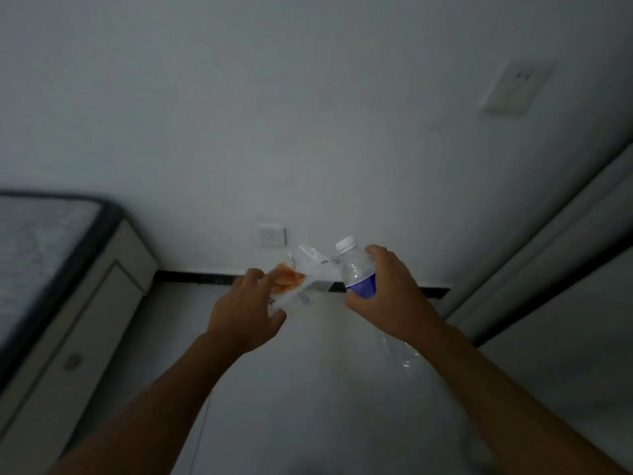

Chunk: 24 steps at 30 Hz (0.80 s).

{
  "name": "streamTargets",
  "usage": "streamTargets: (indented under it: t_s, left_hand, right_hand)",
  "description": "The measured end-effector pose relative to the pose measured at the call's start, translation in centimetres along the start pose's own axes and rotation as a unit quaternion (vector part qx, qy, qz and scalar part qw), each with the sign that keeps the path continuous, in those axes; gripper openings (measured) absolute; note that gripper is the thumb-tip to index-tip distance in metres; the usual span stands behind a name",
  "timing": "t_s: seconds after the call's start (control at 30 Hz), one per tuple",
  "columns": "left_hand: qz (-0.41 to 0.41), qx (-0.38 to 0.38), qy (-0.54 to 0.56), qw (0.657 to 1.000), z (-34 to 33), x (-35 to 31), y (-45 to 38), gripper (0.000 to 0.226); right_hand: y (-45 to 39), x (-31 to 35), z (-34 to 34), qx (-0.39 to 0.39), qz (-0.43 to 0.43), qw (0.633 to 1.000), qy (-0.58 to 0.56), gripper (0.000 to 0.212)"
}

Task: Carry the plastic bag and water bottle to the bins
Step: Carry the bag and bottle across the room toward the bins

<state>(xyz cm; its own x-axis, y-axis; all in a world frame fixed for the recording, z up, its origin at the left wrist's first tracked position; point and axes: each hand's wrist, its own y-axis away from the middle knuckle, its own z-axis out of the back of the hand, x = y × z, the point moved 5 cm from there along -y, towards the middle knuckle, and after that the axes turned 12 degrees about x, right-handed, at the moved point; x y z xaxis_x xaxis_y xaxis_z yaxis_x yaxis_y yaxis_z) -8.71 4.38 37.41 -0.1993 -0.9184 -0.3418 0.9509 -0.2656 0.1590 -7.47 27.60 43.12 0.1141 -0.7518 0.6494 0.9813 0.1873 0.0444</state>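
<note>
Both hands are held out in front of the body, above a pale floor [308,389] and facing a white wall [308,114] with a dark skirting strip. The left hand [245,313] holds a crumpled, clear plastic bag with an orange print [298,279]; its fingers [255,279] curl over the near end and pinch the film against the thumb. The right hand [390,296] wraps around a clear plastic water bottle with a white cap and a blue label [356,269], fingers closed round the labelled middle, cap tilted up and to the left. Bag and bottle sit just beside each other; whether they touch is hard to tell in the dim, blurred view.

The bag should be nearly weightless, limp and slick, so a bunched fistful holds better than a loose edge. The bottle looks thin-walled and probably light, likely to dent under a hard squeeze; the ribbed middle or the neck gives the surest hold.

No bins are in view. A grey mattress on a white bed frame [51,269] stands at the left, and a pale door frame [548,252] runs along the right.
</note>
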Motion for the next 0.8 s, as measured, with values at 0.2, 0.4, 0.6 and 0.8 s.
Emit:
streamTargets:
  t_s: [0.2,0.4,0.6,0.8]
  left_hand:
    - [-0.011,-0.080,-0.028,0.996,21.0,-6.8,2.9,0.070]
    - [-0.020,-0.138,-0.052,0.989,39.2,-12.9,6.6,0.069]
    - [-0.044,-0.195,-0.071,0.977,54.2,-18.4,11.6,0.067]
    - [-0.050,-0.254,-0.104,0.960,63.0,-20.2,15.5,0.065]
  right_hand:
    - [1.6,13.4,15.9,-0.029,0.025,0.999,0.011,0.078]
    - [2.8,25.3,29.7,-0.068,0.064,0.995,0.022,0.081]
    - [5.6,37.2,39.7,-0.110,0.108,0.987,0.049,0.079]
    - [6.8,44.4,44.4,-0.150,0.149,0.973,0.091,0.076]
